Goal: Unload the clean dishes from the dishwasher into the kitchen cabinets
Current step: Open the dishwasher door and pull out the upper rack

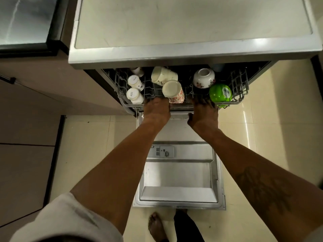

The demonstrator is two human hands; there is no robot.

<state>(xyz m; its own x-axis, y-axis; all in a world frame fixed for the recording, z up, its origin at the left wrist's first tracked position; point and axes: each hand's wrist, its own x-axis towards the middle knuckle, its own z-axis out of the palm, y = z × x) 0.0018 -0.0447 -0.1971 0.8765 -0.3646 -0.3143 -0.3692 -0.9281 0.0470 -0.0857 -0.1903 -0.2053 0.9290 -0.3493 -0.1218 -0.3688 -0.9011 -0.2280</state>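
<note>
Lying flat below the arms is the open dishwasher door (178, 172), and past it the left hand (156, 110) and right hand (203, 113) both grip the front rail of the wire rack (239, 88), fingers curled over it. The rack holds two small white cups (134, 96) at left, a cream mug (163, 75) and a floral cup (174, 92) in the middle, and a white bowl (203, 77) beside a green bowl (220, 93) at right, partly under the worktop (174, 23).

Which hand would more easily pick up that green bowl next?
Probably the right hand: it holds the rack right beside the green bowl; the left hand is farther off, by the floral cup.
</note>
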